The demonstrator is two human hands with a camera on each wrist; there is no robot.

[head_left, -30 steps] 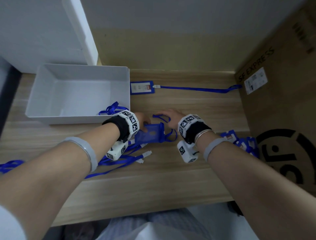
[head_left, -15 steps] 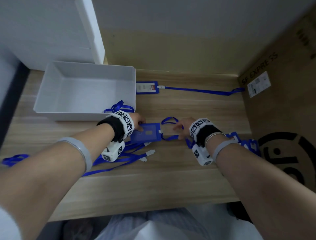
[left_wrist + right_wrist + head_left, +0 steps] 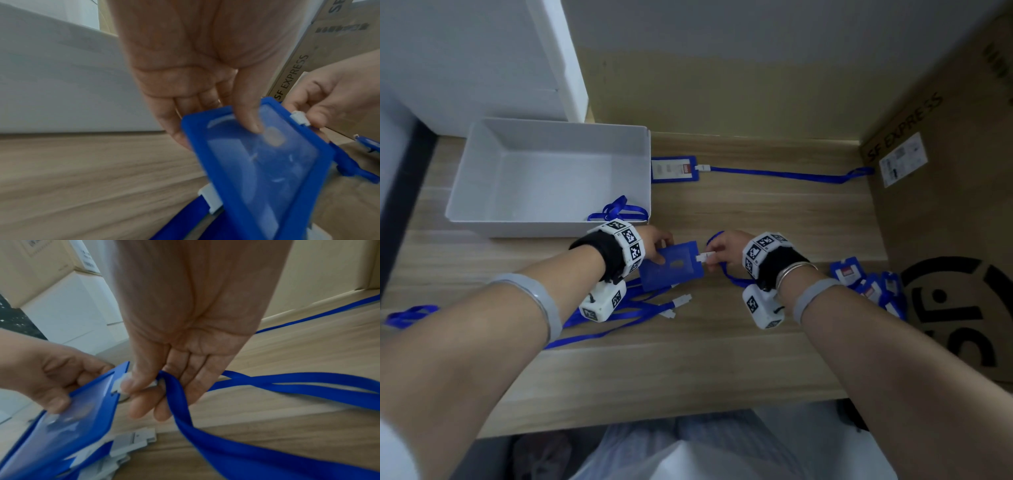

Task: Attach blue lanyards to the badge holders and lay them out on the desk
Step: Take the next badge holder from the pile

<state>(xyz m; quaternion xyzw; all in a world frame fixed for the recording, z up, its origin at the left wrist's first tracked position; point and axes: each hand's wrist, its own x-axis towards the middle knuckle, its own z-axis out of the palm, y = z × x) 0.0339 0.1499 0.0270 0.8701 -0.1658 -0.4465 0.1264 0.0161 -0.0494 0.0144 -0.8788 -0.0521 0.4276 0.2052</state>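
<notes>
Blue plastic forms the badge holder [image 3: 671,266], which is being held tilted just above the tabletop [image 3: 722,359], between the two hands. Its left part is being gripped by the left hand [image 3: 654,241], thumb pressed on the clear window and fingers curled behind. Its slotted short edge is being turned toward the right hand [image 3: 726,250], so that the holder's long axis runs from hand to hand. The white clip [image 3: 705,256] of a blue lanyard [image 3: 736,281] is being pinched between the right thumb and fingers and is being held against that slot; whether it is already latched cannot be told. The coming move is judged to be a push along this axis, leftward from the right hand. Spare lanyards [image 3: 633,310] are lying beneath the holder, unattached holders [image 3: 866,284] at the right, and one finished badge [image 3: 674,168] beside the white tray [image 3: 544,230].
</notes>
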